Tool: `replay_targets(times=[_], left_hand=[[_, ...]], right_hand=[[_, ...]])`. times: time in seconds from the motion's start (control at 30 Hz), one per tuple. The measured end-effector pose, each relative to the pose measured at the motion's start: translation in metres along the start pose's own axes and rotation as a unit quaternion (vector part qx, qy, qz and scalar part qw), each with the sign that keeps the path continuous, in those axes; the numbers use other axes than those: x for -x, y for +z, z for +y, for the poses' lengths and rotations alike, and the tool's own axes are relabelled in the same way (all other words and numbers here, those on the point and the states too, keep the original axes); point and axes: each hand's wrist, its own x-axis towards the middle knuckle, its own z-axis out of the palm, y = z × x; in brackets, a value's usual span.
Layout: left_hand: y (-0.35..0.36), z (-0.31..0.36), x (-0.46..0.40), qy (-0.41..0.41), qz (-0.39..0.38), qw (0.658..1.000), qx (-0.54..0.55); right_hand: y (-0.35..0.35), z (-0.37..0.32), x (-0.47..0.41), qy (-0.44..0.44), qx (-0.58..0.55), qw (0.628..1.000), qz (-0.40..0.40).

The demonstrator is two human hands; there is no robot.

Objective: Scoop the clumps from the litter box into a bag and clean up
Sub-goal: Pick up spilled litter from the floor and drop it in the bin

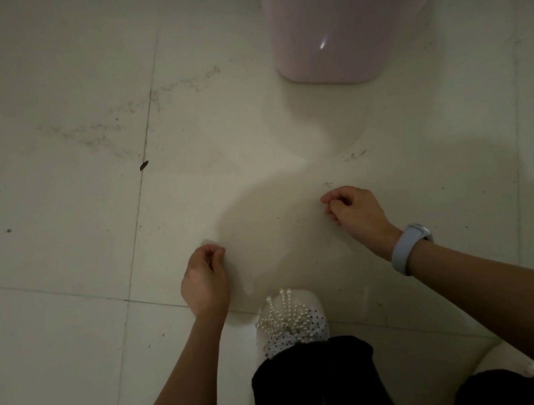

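Two hands over tiled floor (70, 335): left hand (205, 282) and right hand (355, 211) curled, pinched contents unclear. One pink bin (336, 29) at far edge.

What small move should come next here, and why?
Probably lower the right hand to pinch up the dark specks just ahead of it. Both hands hang with curled fingers and seem to hold nothing, the left hand too, and grit dots the floor near the pink bin.

We see a pale pink bin (336, 29), off-white floor tiles (35, 98), a light blue wristband (407, 247), and a white, black-dotted, pearl-trimmed slipper (293, 319).
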Motion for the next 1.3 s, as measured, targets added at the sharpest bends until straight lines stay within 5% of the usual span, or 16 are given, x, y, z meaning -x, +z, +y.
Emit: replay_targets(times=[0.17, 0.37, 0.43, 0.57, 0.67, 0.73, 0.8, 0.93, 1.13, 1.3], left_hand=[[-0.009, 0.025, 0.004, -0.013, 0.013, 0.995, 0.094], [-0.057, 0.143, -0.015, 0.153, 0.018, 0.962, 0.227], [-0.083, 0.194, -0.021, 0.22, 0.026, 0.939, 0.263], [-0.136, 0.286, -0.021, 0.356, 0.048, 0.882, 0.307], [-0.159, 0.346, -0.024, 0.435, 0.051, 0.847, 0.3], [-0.163, 0.381, -0.031, 0.476, 0.042, 0.851, 0.219], [-0.156, 0.402, -0.043, 0.51, 0.027, 0.858, 0.062], [-0.146, 0.415, -0.048, 0.475, -0.002, 0.865, -0.162], [-0.137, 0.416, -0.038, 0.502, 0.034, 0.863, -0.048], [-0.123, 0.432, -0.021, 0.489, 0.055, 0.867, -0.075]], right_hand=[[-0.011, -0.013, -0.001, 0.017, 0.021, 0.999, -0.029], [-0.073, -0.121, 0.014, -0.083, 0.225, 0.938, -0.25], [-0.1, -0.171, 0.024, -0.115, 0.229, 0.929, -0.268], [-0.154, -0.259, 0.043, -0.229, 0.151, 0.939, -0.207], [-0.181, -0.304, 0.037, -0.33, 0.063, 0.94, -0.057], [-0.189, -0.322, 0.02, -0.358, 0.051, 0.931, 0.05], [-0.194, -0.328, 0.003, -0.343, 0.154, 0.923, 0.075], [-0.209, -0.317, -0.016, -0.258, 0.437, 0.861, 0.034], [-0.221, -0.306, -0.01, -0.3, 0.346, 0.888, 0.033], [-0.245, -0.287, -0.012, -0.39, 0.297, 0.84, 0.232]])
